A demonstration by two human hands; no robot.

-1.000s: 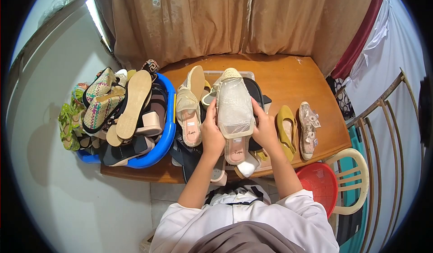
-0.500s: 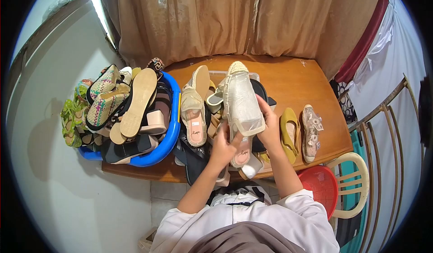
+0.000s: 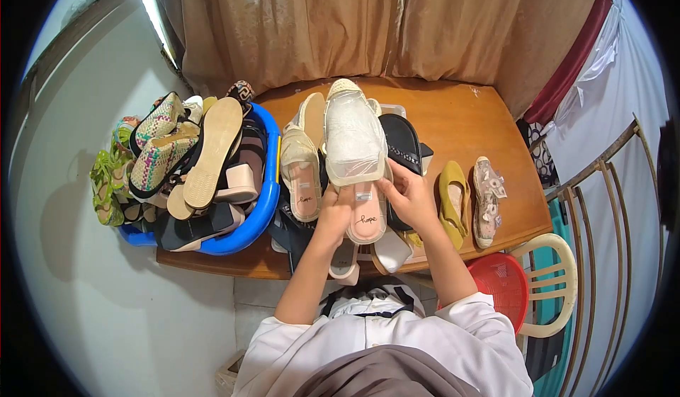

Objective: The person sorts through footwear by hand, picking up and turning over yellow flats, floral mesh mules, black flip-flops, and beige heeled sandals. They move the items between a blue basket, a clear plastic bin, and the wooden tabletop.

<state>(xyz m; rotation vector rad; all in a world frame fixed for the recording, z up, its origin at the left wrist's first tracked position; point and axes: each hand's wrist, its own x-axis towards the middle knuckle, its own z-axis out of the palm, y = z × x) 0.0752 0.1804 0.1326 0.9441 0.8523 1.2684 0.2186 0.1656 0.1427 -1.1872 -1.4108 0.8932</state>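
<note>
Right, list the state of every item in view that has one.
White slipper: held by left grip and right grip, insole up
Beige slipper: insole up, not held
Blue basket: heaped with shoes
Mustard shoes: on the table
Bow-trimmed shoe: unheld
Curtain: hanging in folds
</note>
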